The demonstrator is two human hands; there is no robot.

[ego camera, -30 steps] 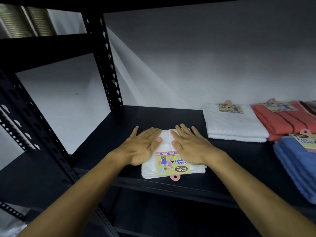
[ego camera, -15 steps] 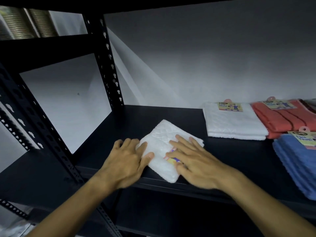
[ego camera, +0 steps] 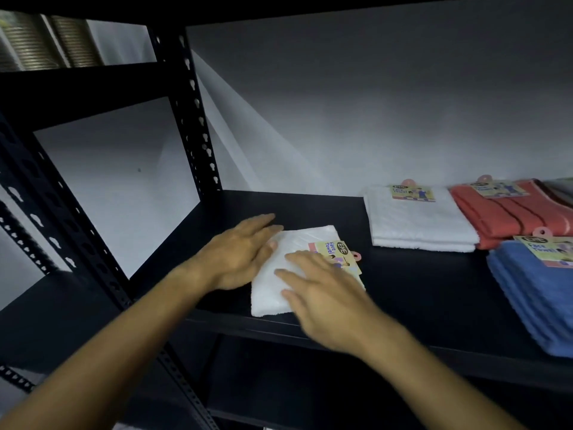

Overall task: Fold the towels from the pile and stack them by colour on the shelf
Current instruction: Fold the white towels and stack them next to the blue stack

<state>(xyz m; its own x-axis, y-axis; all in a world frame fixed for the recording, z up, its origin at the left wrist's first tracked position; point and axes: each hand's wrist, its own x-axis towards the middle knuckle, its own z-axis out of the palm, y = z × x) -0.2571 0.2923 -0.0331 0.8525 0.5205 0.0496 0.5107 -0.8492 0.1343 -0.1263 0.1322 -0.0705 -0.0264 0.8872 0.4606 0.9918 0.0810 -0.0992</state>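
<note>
Two flat hands, left hand point(ego camera: 240, 248) and right hand point(ego camera: 322, 290), press folded white terry towel point(ego camera: 279, 274) on black metal shelf point(ego camera: 403, 293) | soft, light, floppy | judge: lift from under both side edges, card tag point(ego camera: 336, 254) up.

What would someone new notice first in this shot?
Two hands, left hand and right hand, lie flat on a folded white towel near the front edge of the black shelf. Farther right sit a white stack, a coral stack and a blue stack.
</note>
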